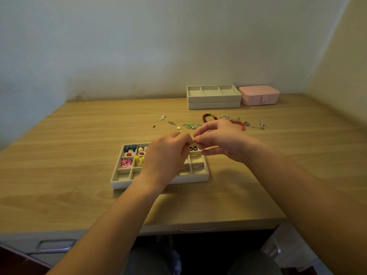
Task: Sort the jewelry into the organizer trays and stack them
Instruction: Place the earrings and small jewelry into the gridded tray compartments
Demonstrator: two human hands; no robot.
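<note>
Head view: each grip, left hand and right hand, pinches one tiny piece over the tray — we might fumble it.

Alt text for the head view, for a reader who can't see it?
A left hand and right hand pinch a small jewelry piece between them above a divided organizer tray, partly filled with colorful pieces, on a wooden table. Beyond it lie loose jewelry, two stacked trays and a closed pink box.
</note>
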